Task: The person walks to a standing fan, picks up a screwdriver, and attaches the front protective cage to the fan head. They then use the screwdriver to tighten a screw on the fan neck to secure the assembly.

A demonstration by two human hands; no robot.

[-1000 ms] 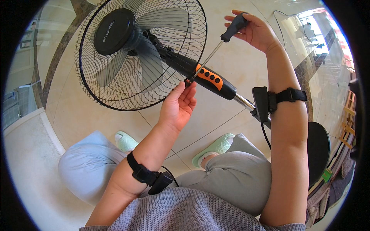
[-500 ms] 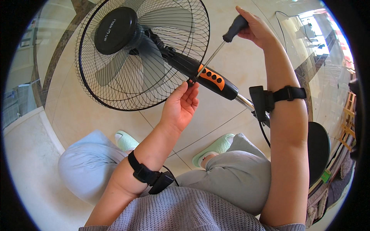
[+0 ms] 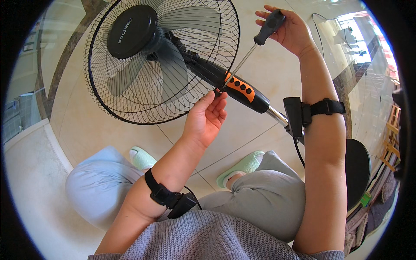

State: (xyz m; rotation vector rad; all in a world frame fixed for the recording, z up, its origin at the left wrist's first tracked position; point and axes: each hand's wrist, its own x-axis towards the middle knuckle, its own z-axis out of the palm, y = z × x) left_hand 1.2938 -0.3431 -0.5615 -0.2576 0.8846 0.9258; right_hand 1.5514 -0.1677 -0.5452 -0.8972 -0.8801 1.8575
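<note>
A black pedestal fan (image 3: pixel 203 67) lies tilted across the floor in front of me, with grey see-through blades inside its wire guard (image 3: pixel 162 122). My left hand (image 3: pixel 204 118) is closed at the guard's lower right rim, thumb and fingertips pinching a small black clip (image 3: pixel 218 92). From the upper right, my right hand (image 3: pixel 294 34) holds a screwdriver (image 3: pixel 269 27) by its dark grey handle, its other fingers loosely spread behind it. The metal shaft slants down to the clip; its tip is too small to make out there.
Orange control panel (image 3: pixel 239 86) with black buttons sits on the fan's neck. A chrome pole (image 3: pixel 278 116) runs toward a round black base (image 3: pixel 359 173) beside my right arm. My slippered feet (image 3: pixel 242 168) rest on the tiles below. A pale ledge (image 3: pixel 34 173) stands at left.
My right hand's fingers have loosened and spread round the screwdriver handle, which has shifted slightly right. The fan and my left hand have moved a little to the right.
</note>
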